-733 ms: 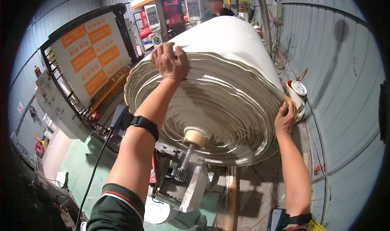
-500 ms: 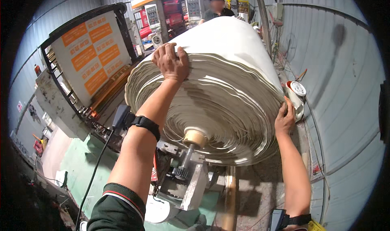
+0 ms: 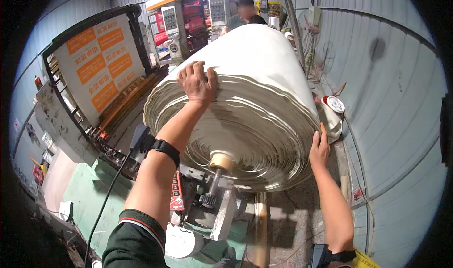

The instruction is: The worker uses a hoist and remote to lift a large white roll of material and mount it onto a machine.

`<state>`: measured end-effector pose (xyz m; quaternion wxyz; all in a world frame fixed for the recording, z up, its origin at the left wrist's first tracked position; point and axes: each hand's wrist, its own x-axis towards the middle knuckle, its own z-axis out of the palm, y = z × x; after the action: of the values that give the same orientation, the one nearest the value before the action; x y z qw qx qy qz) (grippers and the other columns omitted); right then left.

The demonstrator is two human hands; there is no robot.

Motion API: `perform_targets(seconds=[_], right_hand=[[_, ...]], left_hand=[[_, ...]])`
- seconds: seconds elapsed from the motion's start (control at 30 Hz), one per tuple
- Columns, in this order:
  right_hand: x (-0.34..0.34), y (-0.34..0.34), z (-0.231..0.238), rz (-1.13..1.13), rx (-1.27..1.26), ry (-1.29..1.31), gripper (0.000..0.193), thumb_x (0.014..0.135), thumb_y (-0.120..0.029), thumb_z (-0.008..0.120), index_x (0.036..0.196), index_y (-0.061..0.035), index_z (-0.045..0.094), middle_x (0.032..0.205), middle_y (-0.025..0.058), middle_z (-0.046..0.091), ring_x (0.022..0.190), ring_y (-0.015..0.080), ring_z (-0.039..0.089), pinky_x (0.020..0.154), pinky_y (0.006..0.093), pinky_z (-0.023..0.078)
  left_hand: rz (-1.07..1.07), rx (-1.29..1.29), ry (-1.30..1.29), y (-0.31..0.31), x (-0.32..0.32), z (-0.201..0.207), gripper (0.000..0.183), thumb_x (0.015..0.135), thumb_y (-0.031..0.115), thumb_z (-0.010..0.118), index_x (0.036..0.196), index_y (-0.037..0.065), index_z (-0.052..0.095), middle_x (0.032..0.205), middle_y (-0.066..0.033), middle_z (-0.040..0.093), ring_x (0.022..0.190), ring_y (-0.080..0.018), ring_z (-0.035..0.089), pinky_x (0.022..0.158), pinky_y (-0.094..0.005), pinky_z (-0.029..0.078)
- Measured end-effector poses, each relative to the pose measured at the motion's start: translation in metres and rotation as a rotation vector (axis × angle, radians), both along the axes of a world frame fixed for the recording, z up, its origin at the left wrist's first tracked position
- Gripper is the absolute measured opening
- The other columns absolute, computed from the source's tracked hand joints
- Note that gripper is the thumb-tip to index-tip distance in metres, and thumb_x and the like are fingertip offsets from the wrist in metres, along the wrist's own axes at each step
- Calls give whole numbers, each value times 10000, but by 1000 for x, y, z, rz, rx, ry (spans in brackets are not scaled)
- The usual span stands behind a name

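Note:
A huge white roll of sheet material (image 3: 264, 121) fills the middle, its layered end with wavy edges turned toward me. On its upper rim rests my left hand (image 3: 198, 85), open, fingers spread over the edge. My right hand (image 3: 320, 151) lies open against the roll's right side, fingers stretched out along it. A pale core (image 3: 221, 160) sits in the roll's lower end, with a metal shaft (image 3: 215, 182) coming out of it. That shaft carries a small dark gear (image 3: 208, 200) above a metal bracket (image 3: 224, 216).
A machine frame (image 3: 52, 65) with an orange-and-white printed web (image 3: 101, 62) stands at left. Beyond the roll, a person (image 3: 246, 14) is near control panels (image 3: 217, 9). A corrugated wall (image 3: 391, 107) runs along the right. Below lies a white cylinder (image 3: 181, 242).
The roll, both hands and the background have shifted slightly left in view. Both hands still touch the roll, and sit somewhat lower in the picture.

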<state>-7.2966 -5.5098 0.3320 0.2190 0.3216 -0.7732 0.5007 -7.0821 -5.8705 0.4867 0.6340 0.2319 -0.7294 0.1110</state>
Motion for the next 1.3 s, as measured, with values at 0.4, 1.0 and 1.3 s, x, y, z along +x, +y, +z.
perform_targets(seconds=[0.4,1.0,1.3], right_hand=[[234,245,-153,-308,709,-878,505,1039,-235,486,1474,-4,379,1483,218,419,1365,354,420,1083,422,380],[391,501,-283,-560,316,-1954,566,965,-280,642,1456,-116,413,1068,134,628,926,289,660,745,455,579],[263,638,-389,-267,34,-1567,556,945,-337,636,1410,-78,476,1038,102,657,859,238,628,740,397,539]], left_hand=[[-134,295,-704,16,193,-30,537,818,194,714,1291,39,513,1144,-254,578,1089,-396,564,944,-483,465],[392,1117,-804,141,260,-209,1075,798,360,756,1547,33,57,1246,-298,523,1143,-466,542,954,-510,462],[276,1153,-297,216,194,-172,946,843,331,726,1482,-104,181,1355,-331,491,1166,-402,574,1017,-403,431]])
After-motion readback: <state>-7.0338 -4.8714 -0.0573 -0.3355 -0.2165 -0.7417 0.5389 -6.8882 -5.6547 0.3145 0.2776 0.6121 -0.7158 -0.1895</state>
